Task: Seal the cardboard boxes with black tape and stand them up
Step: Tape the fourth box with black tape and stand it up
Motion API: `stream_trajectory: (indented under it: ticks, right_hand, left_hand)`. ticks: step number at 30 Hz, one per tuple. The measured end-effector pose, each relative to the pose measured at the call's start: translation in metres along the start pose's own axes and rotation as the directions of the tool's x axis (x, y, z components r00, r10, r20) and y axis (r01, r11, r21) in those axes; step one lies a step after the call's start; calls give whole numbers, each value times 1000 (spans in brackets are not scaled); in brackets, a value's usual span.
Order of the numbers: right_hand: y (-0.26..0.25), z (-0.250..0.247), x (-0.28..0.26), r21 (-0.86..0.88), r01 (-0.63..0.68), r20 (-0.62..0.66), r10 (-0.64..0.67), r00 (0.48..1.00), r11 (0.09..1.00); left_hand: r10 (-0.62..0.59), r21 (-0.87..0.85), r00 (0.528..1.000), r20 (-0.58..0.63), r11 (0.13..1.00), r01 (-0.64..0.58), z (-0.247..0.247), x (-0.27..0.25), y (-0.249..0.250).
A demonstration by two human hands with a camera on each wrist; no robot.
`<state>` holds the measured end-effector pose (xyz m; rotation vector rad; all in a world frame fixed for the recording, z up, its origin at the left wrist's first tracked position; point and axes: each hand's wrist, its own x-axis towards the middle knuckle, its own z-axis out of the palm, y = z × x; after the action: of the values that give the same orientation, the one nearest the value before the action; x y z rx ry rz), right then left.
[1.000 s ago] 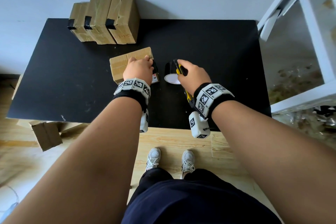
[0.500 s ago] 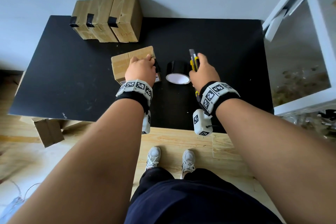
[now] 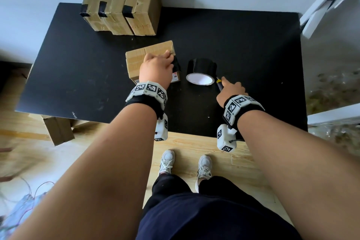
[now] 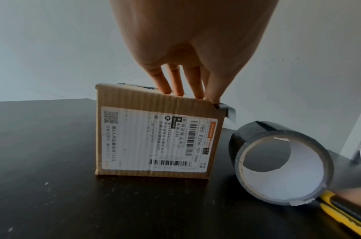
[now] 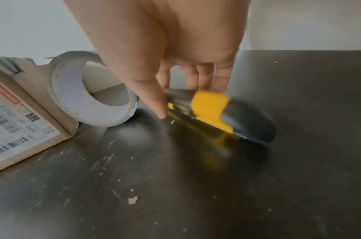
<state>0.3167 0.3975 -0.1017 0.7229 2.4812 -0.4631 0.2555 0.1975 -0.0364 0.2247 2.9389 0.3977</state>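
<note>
The left hand presses straight fingers onto the top of a cardboard box in the middle of the black bench, where a strip of black tape hangs off the edge. The right hand pinches a yellow-and-black knife against the bench, just beside the tape roll. Three taped boxes stand upright at the far edge.

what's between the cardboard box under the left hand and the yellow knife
The black tape roll lies on its side between the brown cardboard box and yellow-and-black utility knife, clearest in the head view.
</note>
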Motion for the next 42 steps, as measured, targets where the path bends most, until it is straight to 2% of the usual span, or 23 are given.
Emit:
stream_trajectory:
  ticks: [5,8,11,14,17,21,25,28,31,35,38,42]
  right_hand:
    - [-8,-7,-5,28,21,-8,-20,1000,999]
    - [-20,-23,-8,153,38,-185,-9,983,987]
    - [-41,-40,-11,277,190,-410,-63,910,942]
    - [-67,-49,-18,283,379,-487,-208,848,881]
    - [-95,-44,-24,232,470,-455,-332,826,852]
    - [-116,-31,-27,129,460,-328,-400,856,878]
    - [-124,-26,-32,165,420,-305,-359,882,893]
    - [-127,-26,-34,182,362,-280,-305,910,914]
    - [-128,-26,-36,180,334,-269,-280,921,925]
    - [-130,-24,-41,167,319,-277,-267,923,933]
    - [-133,-28,-43,211,285,-253,-230,940,935]
    - [-142,-30,-44,302,300,-131,-272,953,905]
  left_hand:
    - [19,-63,999,-31,998,-21,1,-2,-2]
    - [41,-97,999,-26,994,-43,1,1,-6]
    - [48,-149,998,-35,988,-53,0,2,-9]
    - [12,-212,996,-86,977,-30,-3,3,-12]
    - [21,-233,996,-87,972,-41,-6,6,-17]
    - [106,-213,993,-60,970,-116,-9,9,-25]
    - [178,-142,984,-30,973,-180,-14,13,-29]
    - [168,-95,985,-33,981,-171,-13,14,-32]
    - [169,-123,985,-24,978,-171,-10,12,-38]
    - [197,-49,969,148,980,-192,-12,12,-40]
    - [222,65,953,208,969,-240,-15,14,-40]
    - [122,64,979,163,989,-133,-18,14,-46]
